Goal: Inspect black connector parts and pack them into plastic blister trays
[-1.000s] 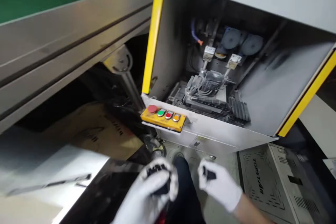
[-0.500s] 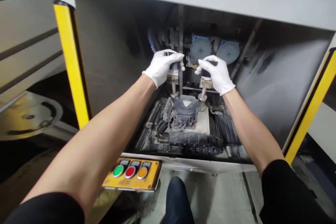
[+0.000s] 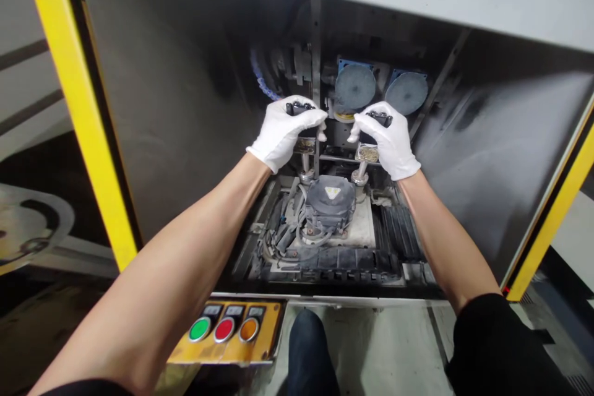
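Note:
White gloves cover both hands inside the machine opening. My left hand [image 3: 288, 129] is closed around a dark block-like part [image 3: 304, 112], just above the left metal post [image 3: 305, 167]. My right hand [image 3: 390, 139] grips a similar dark part [image 3: 378, 119] over the right metal post [image 3: 362, 172]. The fingers hide much of both parts, and whether they rest on the posts cannot be made out. Between and below the hands sits a grey motor-like housing [image 3: 330, 201] with a triangular label.
Two round grey discs [image 3: 355, 86] on blue mounts are behind the hands. Yellow posts [image 3: 83, 117] flank the opening. A yellow panel [image 3: 241, 346] with green, red and orange buttons is at the lower left. Cables and black ribbed covers [image 3: 348, 263] surround the housing.
The view has shifted, so the yellow post and button panel appear farther left. Both hands stay over the posts, still holding the dark parts, whose tops show more clearly.

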The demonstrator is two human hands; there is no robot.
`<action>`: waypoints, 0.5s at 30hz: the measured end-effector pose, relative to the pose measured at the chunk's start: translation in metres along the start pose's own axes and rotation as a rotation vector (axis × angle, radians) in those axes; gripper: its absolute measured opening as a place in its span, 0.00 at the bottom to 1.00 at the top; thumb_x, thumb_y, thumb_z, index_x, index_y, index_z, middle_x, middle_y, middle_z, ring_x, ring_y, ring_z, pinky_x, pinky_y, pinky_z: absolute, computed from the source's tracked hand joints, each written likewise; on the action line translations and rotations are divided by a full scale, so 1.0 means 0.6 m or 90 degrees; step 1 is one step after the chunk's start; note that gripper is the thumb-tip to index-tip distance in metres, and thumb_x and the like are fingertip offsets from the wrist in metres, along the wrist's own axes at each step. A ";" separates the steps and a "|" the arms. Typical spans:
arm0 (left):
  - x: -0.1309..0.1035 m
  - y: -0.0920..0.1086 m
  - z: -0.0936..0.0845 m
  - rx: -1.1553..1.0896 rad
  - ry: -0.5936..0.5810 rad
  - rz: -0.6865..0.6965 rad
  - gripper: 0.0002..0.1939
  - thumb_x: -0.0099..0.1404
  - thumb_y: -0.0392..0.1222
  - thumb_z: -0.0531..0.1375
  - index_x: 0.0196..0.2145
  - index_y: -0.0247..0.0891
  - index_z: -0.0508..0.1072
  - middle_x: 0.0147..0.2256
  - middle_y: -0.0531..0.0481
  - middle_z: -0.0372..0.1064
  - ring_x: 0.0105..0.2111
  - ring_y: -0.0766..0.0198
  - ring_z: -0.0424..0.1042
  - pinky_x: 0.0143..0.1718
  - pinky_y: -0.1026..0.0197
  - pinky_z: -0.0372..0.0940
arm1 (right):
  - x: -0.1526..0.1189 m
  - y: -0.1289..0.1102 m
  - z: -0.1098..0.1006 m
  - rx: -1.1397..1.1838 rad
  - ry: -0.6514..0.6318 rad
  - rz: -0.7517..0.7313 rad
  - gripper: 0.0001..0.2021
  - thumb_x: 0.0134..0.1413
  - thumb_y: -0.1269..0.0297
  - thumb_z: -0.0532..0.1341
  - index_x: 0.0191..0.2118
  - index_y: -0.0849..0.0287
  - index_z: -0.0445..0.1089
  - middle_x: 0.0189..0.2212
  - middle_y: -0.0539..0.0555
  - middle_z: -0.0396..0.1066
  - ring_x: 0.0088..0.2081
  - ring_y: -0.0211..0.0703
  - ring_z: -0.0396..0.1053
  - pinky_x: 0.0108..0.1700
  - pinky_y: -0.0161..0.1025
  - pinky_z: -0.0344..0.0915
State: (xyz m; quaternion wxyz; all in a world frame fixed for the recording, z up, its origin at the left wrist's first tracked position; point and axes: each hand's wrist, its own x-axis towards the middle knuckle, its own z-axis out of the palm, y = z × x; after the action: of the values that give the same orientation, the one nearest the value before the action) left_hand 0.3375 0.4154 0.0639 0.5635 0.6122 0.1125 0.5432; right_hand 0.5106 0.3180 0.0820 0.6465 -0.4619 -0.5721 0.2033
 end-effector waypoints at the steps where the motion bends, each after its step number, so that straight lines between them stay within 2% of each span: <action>1: 0.000 -0.001 0.000 0.001 -0.001 0.000 0.13 0.51 0.44 0.73 0.28 0.39 0.73 0.24 0.51 0.74 0.21 0.63 0.72 0.24 0.60 0.68 | -0.001 0.001 0.001 -0.001 0.007 0.004 0.17 0.54 0.53 0.73 0.32 0.53 0.66 0.25 0.44 0.70 0.28 0.37 0.73 0.38 0.39 0.76; 5: -0.002 -0.006 -0.001 -0.019 -0.006 0.025 0.12 0.51 0.45 0.73 0.27 0.38 0.74 0.23 0.51 0.73 0.20 0.62 0.72 0.24 0.58 0.67 | -0.002 0.008 0.002 0.001 0.021 0.009 0.16 0.54 0.53 0.74 0.33 0.52 0.67 0.25 0.45 0.71 0.30 0.39 0.75 0.38 0.39 0.76; 7: -0.002 -0.002 -0.003 -0.033 -0.012 0.005 0.14 0.49 0.44 0.74 0.28 0.38 0.74 0.23 0.50 0.73 0.19 0.61 0.72 0.23 0.58 0.67 | -0.002 0.007 -0.001 0.007 0.013 0.013 0.17 0.53 0.53 0.74 0.33 0.53 0.67 0.25 0.45 0.71 0.31 0.39 0.75 0.38 0.40 0.76; 10: 0.000 0.016 -0.007 -0.041 -0.037 -0.081 0.17 0.48 0.45 0.75 0.30 0.38 0.73 0.25 0.49 0.74 0.23 0.58 0.75 0.27 0.56 0.71 | 0.000 -0.002 -0.007 0.037 -0.022 0.042 0.19 0.51 0.49 0.75 0.32 0.53 0.67 0.25 0.45 0.73 0.28 0.39 0.75 0.36 0.39 0.76; 13: 0.006 0.037 -0.009 -0.020 -0.049 -0.201 0.18 0.60 0.55 0.70 0.32 0.38 0.74 0.27 0.45 0.76 0.27 0.56 0.78 0.33 0.52 0.74 | 0.006 -0.013 -0.008 0.084 -0.058 0.125 0.23 0.53 0.40 0.71 0.32 0.55 0.68 0.24 0.47 0.74 0.26 0.40 0.75 0.32 0.39 0.76; 15: 0.011 0.044 -0.006 0.005 -0.040 -0.244 0.19 0.64 0.58 0.66 0.33 0.37 0.75 0.27 0.43 0.76 0.27 0.55 0.78 0.34 0.51 0.74 | 0.010 -0.016 -0.006 0.100 -0.061 0.180 0.26 0.55 0.35 0.67 0.30 0.56 0.69 0.23 0.50 0.74 0.24 0.41 0.75 0.29 0.39 0.75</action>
State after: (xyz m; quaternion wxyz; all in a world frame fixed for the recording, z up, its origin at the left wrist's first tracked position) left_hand 0.3247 0.4138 0.0879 0.6577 0.5981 0.2116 0.4062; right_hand 0.5129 0.3169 0.0937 0.6178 -0.4757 -0.5139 0.3577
